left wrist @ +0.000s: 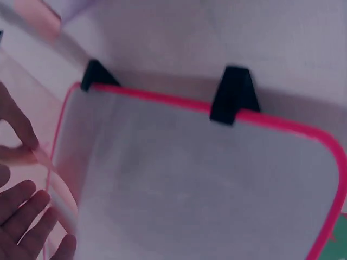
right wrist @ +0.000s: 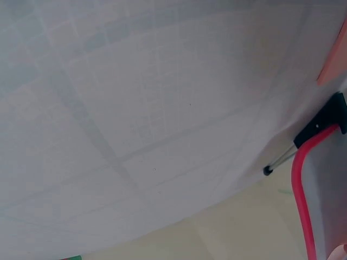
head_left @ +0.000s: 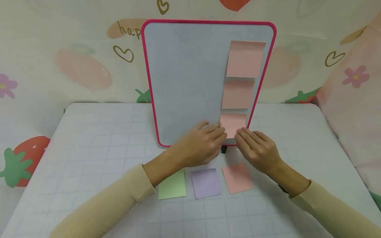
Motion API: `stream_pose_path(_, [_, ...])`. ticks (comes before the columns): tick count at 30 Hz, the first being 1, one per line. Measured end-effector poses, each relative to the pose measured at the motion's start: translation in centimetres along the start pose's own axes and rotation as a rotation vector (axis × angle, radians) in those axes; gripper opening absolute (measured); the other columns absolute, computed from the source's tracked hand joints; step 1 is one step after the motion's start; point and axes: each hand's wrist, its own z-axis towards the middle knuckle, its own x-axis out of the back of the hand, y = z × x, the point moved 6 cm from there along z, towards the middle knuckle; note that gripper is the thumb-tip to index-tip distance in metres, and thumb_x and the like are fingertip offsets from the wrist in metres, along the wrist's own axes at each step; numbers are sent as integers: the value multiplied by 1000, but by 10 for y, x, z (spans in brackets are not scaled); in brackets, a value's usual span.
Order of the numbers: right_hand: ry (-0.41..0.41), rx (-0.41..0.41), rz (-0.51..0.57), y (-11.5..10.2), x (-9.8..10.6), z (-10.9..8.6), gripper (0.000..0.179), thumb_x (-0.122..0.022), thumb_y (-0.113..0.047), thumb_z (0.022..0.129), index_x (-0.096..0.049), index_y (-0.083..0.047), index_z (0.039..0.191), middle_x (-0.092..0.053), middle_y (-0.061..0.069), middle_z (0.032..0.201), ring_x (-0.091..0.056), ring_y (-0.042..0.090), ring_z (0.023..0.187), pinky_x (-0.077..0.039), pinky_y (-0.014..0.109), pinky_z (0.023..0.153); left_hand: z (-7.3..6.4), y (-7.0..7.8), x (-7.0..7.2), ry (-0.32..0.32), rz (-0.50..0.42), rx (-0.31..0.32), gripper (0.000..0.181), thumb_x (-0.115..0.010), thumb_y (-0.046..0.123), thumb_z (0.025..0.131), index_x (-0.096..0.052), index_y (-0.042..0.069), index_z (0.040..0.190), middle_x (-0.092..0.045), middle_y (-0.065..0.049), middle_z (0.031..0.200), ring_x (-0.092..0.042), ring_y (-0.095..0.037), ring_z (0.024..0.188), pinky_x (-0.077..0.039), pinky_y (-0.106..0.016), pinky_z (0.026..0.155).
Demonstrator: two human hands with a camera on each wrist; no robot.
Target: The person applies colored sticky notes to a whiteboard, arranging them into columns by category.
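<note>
Head view shows me the lowest pink note [head_left: 233, 124], near-square, top edge almost level, lower edge toward the table [head_left: 113, 142] — at the lower right of the whiteboard [head_left: 184, 76]. The right hand [head_left: 258, 150] pinches its lower right corner; the left hand [head_left: 202, 145] is at its left edge, but I can't tell whether it grips. From the left wrist, I see the paper bow in a curve. I read "hap" on the backdrop [head_left: 89, 29], beside the board's rounded, red-pink frame [head_left: 208, 22] — smooth white inside.
</note>
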Motion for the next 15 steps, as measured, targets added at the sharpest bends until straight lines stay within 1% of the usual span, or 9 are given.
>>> stream_pose_path(2, [-12, 4, -5, 0, -1, -1, 15, -59, 0, 96, -71, 9, 96, -74, 21, 96, -73, 35, 82, -59, 46, 60, 1, -10, -3, -57, 60, 35, 44, -49, 28, 100, -60, 7, 136, -57, -6, 141, -46, -21, 137, -37, -41, 112])
stream_pose_path(4, [-17, 9, -9, 0, -2, -1, 15, -59, 0, 96, -71, 9, 96, -74, 21, 97, -73, 35, 82, -59, 46, 60, 2, -17, -6, -107, 118, 46, 50, -48, 31, 100, -53, 6, 143, -47, -6, 151, -36, -21, 145, -28, -44, 118])
stream_pose_path(6, [-19, 17, -11, 0, -2, -1, 14, -60, 0, 96, -71, 8, 96, -74, 21, 97, -73, 34, 83, -59, 46, 61, 1, -22, -10, -136, 161, 56, 53, -46, 31, 100, -49, 6, 146, -42, -7, 155, -29, -21, 148, -20, -45, 121])
stream_pose_path(9, [-26, 28, -17, 1, -4, 0, 13, -60, -1, 96, -70, 8, 97, -74, 21, 99, -73, 34, 84, -59, 46, 63, 1, -26, -16, -159, 203, 66, 54, -44, 31, 101, -45, 6, 149, -38, -6, 157, -24, -21, 150, -13, -47, 122])
stream_pose_path(12, [-43, 33, -16, 1, -6, 1, 16, -60, -4, 97, -70, 7, 101, -73, 21, 103, -72, 35, 89, -59, 47, 68, -1, -29, -19, -164, 208, 75, 56, -44, 30, 101, -43, 6, 151, -35, -5, 159, -21, -21, 151, -11, -47, 122])
stream_pose_path(15, [-68, 38, -6, 1, -9, 2, 22, -60, -10, 97, -70, 7, 107, -71, 21, 111, -70, 36, 98, -58, 48, 74, -2, -29, -21, -162, 207, 78, 57, -44, 31, 101, -41, 6, 151, -34, -5, 160, -20, -22, 151, -12, -47, 122])
